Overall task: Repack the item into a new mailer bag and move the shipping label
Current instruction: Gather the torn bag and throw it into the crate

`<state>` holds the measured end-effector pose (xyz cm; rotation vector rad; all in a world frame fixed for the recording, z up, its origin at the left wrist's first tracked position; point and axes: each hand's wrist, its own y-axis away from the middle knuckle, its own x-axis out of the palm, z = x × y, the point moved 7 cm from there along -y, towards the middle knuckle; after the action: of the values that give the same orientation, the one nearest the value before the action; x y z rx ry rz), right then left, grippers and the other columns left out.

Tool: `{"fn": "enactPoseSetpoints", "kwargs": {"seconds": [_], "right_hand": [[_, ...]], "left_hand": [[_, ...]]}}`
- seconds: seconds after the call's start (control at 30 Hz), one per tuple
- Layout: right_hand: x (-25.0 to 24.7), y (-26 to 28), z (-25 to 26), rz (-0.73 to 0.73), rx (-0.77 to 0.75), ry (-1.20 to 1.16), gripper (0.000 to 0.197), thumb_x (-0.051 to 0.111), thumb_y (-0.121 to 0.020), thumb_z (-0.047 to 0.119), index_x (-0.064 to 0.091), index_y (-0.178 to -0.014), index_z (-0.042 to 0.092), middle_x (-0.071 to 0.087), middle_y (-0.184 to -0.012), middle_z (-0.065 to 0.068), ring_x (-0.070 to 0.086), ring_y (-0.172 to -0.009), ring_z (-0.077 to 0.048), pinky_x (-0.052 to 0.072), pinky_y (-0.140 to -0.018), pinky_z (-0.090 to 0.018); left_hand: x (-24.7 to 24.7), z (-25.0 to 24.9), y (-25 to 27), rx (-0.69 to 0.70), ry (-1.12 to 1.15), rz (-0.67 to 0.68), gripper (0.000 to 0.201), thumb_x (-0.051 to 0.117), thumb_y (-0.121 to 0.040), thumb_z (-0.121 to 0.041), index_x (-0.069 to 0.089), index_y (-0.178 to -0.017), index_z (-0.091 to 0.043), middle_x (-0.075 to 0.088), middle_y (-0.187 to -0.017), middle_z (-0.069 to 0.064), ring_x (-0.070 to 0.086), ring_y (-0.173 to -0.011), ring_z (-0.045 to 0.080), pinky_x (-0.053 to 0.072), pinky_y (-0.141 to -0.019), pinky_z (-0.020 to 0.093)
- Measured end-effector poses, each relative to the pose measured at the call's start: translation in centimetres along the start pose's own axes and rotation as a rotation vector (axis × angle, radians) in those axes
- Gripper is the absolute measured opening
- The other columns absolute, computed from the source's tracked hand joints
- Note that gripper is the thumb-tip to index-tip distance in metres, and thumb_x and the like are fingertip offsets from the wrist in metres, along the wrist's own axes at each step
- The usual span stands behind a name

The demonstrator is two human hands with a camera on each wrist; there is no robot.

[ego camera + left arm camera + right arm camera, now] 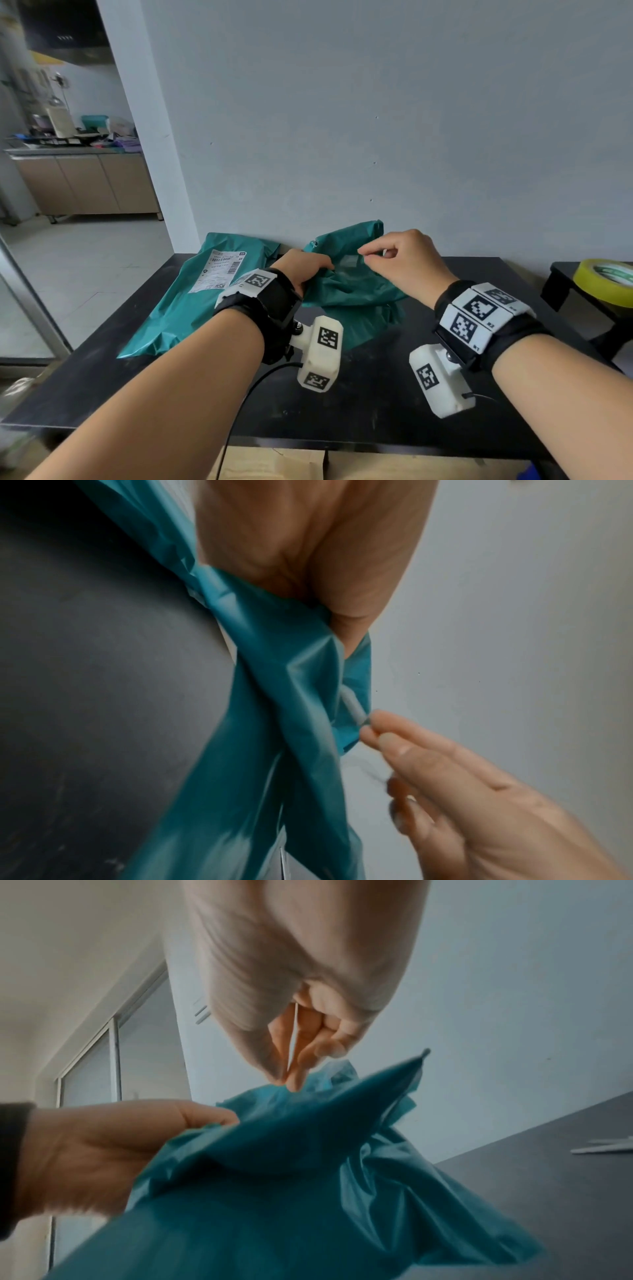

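A crumpled teal mailer bag (352, 284) is lifted off the black table (376, 394) near the wall. My left hand (318, 265) grips its bunched left side, with the fingers curled into the plastic (274, 696). My right hand (368, 255) pinches a thin pale strip (352, 704) at the bag's upper edge between thumb and forefinger; the strip (293, 1034) runs up between those fingers. A second teal mailer bag (191, 308) lies flat at the table's left with a white shipping label (222, 270) stuck on top. Neither hand touches it.
A yellow tape roll (604, 281) sits on a small black stand to the right. Two pale strips (603, 1148) lie on the table right of the crumpled bag. The wall stands right behind the table, and a doorway opens on the left.
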<state>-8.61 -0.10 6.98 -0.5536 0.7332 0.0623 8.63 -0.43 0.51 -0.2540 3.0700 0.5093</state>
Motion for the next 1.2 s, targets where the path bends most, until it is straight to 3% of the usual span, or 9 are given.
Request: {"fn": "enactPoseSetpoints", "kwargs": {"seconds": [0.13, 0.33, 0.43, 0.53, 0.7, 0.77, 0.9, 1.07, 1.2], "right_hand": [[-1.4, 0.0, -0.8, -0.092, 0.032, -0.061, 0.009, 0.071, -0.081, 0.014, 0.078, -0.080, 0.019, 0.054, -0.044, 0.031, 0.052, -0.051, 0.009, 0.036, -0.054, 0.000], [-0.5, 0.5, -2.4, -0.069, 0.076, 0.024, 0.011, 0.067, -0.083, 0.020, 0.076, -0.087, 0.025, 0.064, -0.084, 0.016, 0.057, -0.076, -0.001, 0.045, -0.074, -0.015], [-2.2, 0.5, -3.6, -0.232, 0.142, 0.097, 0.026, 0.061, -0.084, 0.028, 0.070, -0.108, 0.028, 0.062, -0.112, 0.004, 0.053, -0.107, -0.021, 0.044, -0.094, -0.034], [-1.0, 0.8, -5.9, 0.029, 0.433, -0.033, 0.066, 0.063, -0.084, 0.048, 0.042, -0.141, 0.022, 0.049, -0.138, -0.003, 0.050, -0.124, -0.025, 0.044, -0.102, -0.044], [2.6, 3.0, -6.8, 0.307, 0.715, -0.485, 0.043, 0.069, -0.086, 0.028, 0.056, -0.123, 0.009, 0.064, -0.094, -0.004, 0.064, -0.066, -0.015, 0.050, -0.051, -0.025], [2.6, 2.9, -6.6, 0.274, 0.693, -0.481, 0.025, 0.070, -0.085, 0.029, 0.063, -0.105, 0.015, 0.063, -0.089, -0.001, 0.059, -0.067, -0.013, 0.048, -0.054, -0.024], [1.7, 2.7, -6.8, 0.252, 0.642, -0.364, 0.044, 0.061, -0.085, 0.051, 0.056, -0.121, 0.026, 0.057, -0.119, 0.004, 0.050, -0.107, -0.018, 0.045, -0.090, -0.042], [1.9, 3.5, -7.1, 0.352, 0.751, -0.828, 0.047, 0.034, -0.089, 0.052, 0.061, -0.105, 0.018, 0.064, -0.111, -0.011, 0.063, -0.092, -0.035, 0.039, -0.086, -0.050], [1.7, 3.5, -7.4, 0.346, 0.757, -0.747, 0.075, 0.050, -0.070, 0.080, 0.064, -0.116, 0.023, 0.069, -0.111, -0.006, 0.067, -0.090, -0.027, 0.045, -0.078, -0.040]], "left_hand": [[-0.3, 0.8, -0.9, -0.021, -0.010, -0.011, 0.067, 0.075, -0.048, -0.008, 0.060, -0.112, 0.007, 0.066, -0.112, 0.028, 0.065, -0.102, 0.042, 0.050, -0.090, 0.058], [-0.6, 1.0, -0.5, -0.040, 0.008, -0.007, 0.063, 0.068, -0.058, -0.005, 0.056, -0.118, 0.008, 0.063, -0.118, 0.029, 0.064, -0.105, 0.042, 0.049, -0.093, 0.058], [-0.9, 0.8, -0.1, -0.039, 0.010, -0.003, 0.052, 0.066, -0.070, -0.002, 0.055, -0.120, 0.007, 0.062, -0.120, 0.028, 0.062, -0.108, 0.042, 0.048, -0.095, 0.058], [-0.9, 0.1, 0.5, 0.038, 0.017, 0.015, 0.029, 0.054, -0.081, 0.009, 0.059, -0.107, -0.003, 0.064, -0.107, 0.027, 0.064, -0.099, 0.042, 0.050, -0.092, 0.056], [0.4, -0.7, 0.3, 0.209, 0.048, 0.082, 0.044, 0.040, -0.082, 0.021, 0.057, -0.106, -0.012, 0.059, -0.093, 0.020, 0.059, -0.080, 0.034, 0.054, -0.068, 0.038], [1.1, -0.8, 0.4, 0.230, 0.070, 0.110, 0.040, 0.036, -0.083, 0.024, 0.061, -0.090, -0.007, 0.062, -0.080, 0.017, 0.060, -0.066, 0.029, 0.055, -0.050, 0.028], [2.2, -1.2, 1.2, 0.237, 0.074, 0.159, 0.050, 0.026, -0.086, 0.021, 0.060, -0.059, -0.003, 0.063, -0.055, 0.013, 0.060, -0.044, 0.022, 0.052, -0.041, 0.025], [2.9, -1.5, 1.3, 0.273, -0.069, 0.151, 0.060, 0.019, -0.075, 0.022, 0.062, -0.045, -0.008, 0.064, -0.058, 0.014, 0.059, -0.058, 0.028, 0.055, -0.049, 0.025], [3.9, -1.2, 1.9, 0.265, -0.152, 0.200, 0.060, 0.023, -0.071, 0.022, 0.061, -0.039, -0.012, 0.062, -0.053, 0.012, 0.057, -0.056, 0.027, 0.053, -0.052, 0.024]]}}
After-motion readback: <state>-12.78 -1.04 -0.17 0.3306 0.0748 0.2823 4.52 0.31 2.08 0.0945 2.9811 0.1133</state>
